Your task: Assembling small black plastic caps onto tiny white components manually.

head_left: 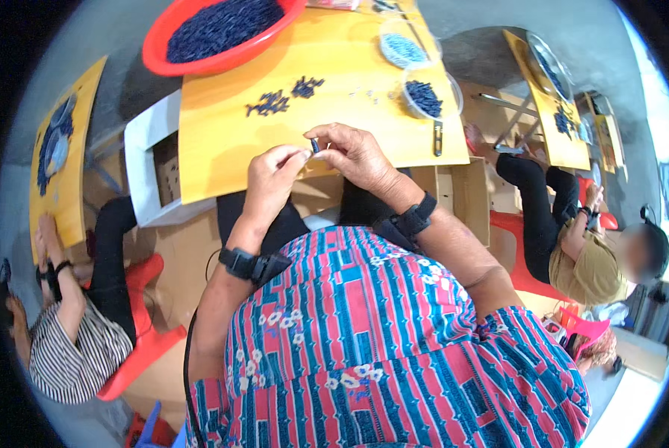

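Observation:
Both my hands meet just above the near edge of the yellow table. My right hand pinches a small dark blue cylindrical piece between thumb and fingers. Close against it, my left hand has its thumb and fingertips pressed together; whether they grip the same piece or something tiny is hidden. Beyond my hands lie two loose piles of small dark blue pieces. A few tiny pale bits are scattered to their right.
A red basin heaped with dark pieces stands far left. At right are a clear tub of dark pieces, a tub of light blue parts and a black-handled tool. A white box sits left; co-workers sit on both sides.

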A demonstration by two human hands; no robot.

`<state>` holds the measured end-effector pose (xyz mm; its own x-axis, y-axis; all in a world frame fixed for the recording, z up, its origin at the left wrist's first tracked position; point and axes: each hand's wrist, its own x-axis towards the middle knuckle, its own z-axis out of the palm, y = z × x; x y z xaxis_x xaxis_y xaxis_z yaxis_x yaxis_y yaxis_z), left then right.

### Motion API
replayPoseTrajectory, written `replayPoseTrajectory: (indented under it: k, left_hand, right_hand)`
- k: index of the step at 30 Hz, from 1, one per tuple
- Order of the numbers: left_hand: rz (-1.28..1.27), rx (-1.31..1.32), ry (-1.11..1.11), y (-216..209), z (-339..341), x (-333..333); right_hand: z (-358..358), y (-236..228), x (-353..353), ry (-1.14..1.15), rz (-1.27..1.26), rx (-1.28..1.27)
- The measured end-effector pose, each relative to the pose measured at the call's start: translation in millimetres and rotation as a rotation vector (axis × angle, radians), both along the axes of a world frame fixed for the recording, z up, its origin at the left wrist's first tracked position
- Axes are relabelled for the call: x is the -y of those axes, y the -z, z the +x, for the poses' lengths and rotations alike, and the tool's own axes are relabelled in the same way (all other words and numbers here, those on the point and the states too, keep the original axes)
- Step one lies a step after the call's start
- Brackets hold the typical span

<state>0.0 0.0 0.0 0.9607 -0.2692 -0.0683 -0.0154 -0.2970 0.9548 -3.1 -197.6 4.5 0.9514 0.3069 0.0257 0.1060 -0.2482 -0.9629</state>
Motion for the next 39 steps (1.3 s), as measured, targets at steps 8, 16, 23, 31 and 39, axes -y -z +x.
replayPoseTrajectory:
  k: [8,16,23,31,39]
  left_hand:
    - [0.134,0.205,-0.018,13,2,18]
    - [0.219,0.284,0.055,19,2,15]
    - [0.218,0.294,0.063,16,2,13]
    - [0.282,0.216,0.106,9,4,13]
    - [0.271,0.3,0.113,7,0,16]
  right_hand:
    - [18,-24,105,0.596,-0.512,0.579]
    - [19,-38,136,0.758,-0.694,0.429]
    - [30,-13,80,0.478,-0.543,0.444]
    - [83,-4,50,0.317,-0.776,0.586]
    - [114,8,45,0.219,-0.944,0.597]
